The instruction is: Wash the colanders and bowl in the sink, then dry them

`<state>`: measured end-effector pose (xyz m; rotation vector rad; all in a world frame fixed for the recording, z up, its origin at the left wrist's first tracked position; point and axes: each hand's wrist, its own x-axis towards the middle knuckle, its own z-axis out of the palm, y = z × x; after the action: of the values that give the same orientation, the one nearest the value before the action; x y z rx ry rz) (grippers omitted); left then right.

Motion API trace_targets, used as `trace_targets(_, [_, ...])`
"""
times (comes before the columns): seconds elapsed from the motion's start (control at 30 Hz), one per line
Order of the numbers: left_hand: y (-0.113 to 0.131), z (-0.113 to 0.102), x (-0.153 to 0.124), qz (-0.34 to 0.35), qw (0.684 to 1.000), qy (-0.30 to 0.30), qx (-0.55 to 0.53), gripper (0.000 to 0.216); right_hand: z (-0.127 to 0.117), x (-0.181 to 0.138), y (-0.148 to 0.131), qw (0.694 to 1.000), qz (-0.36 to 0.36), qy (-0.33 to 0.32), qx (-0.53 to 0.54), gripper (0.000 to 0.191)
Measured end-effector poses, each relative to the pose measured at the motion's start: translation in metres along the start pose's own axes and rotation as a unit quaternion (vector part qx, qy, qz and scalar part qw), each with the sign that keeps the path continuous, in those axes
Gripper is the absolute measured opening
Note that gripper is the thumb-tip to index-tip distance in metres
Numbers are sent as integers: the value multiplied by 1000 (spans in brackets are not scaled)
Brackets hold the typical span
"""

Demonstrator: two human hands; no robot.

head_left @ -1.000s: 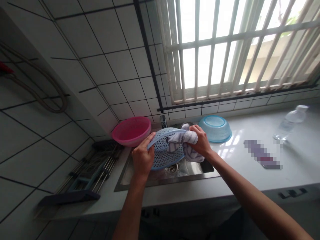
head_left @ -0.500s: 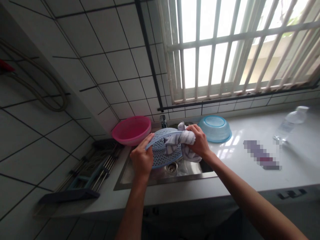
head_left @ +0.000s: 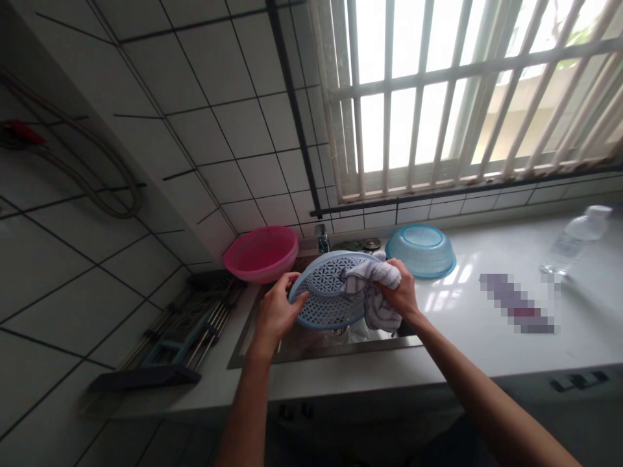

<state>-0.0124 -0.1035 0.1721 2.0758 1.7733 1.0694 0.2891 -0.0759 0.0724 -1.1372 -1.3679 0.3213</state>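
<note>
A light blue plastic colander (head_left: pixel 326 298) with a patterned mesh is held tilted over the steel sink (head_left: pixel 311 350), its inside facing me. My left hand (head_left: pixel 280 308) grips its left rim, thumb over the edge. My right hand (head_left: pixel 402 288) is closed on a white and grey checked cloth (head_left: pixel 377 298) at the colander's right rim. Part of the cloth lies against the inside of the colander and part hangs down below the hand. The cloth and fingers hide the colander's right edge.
Behind the sink stands the tap (head_left: pixel 322 239). A pink basin (head_left: pixel 263 253) is at the back left, an upside-down blue bowl (head_left: pixel 421 251) at the back right. A clear bottle (head_left: pixel 574 240) stands far right on the counter (head_left: pixel 462 337). A folded rack (head_left: pixel 170 337) lies left.
The colander has turned so more of its inside faces me. My right hand and the cloth have shifted slightly right along the rim; my left hand has changed its angle on the edge.
</note>
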Motion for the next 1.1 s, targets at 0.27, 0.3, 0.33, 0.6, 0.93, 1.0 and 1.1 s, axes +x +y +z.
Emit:
trace_targets(0.27, [62, 12, 13, 140, 988, -7, 60, 51, -4, 16, -59, 966, -209, -81, -132, 33])
trace_targets(0.3, [60, 14, 12, 137, 989, 3, 48, 49, -5, 18, -61, 966, -210, -79, -132, 35])
trace_targets(0.33, [56, 16, 11, 132, 990, 19, 34, 49, -6, 20, -60, 967, -206, -75, -126, 38])
trace_targets(0.6, [-2, 8, 7, 16, 982, 112, -153, 35, -6, 1, -14, 997, -44, -67, 3, 34])
trace_targets(0.93, [14, 20, -9, 66, 978, 189, -52, 47, -12, 6, -42, 997, -60, -13, -47, 16])
trace_targets(1.0, [21, 24, -11, 77, 976, 202, -30, 42, -15, 7, -50, 995, -69, -28, -65, 18])
trace_targets(1.1, [25, 31, -12, 71, 969, 235, -24, 35, -16, 1, -53, 994, -67, -22, -89, 17])
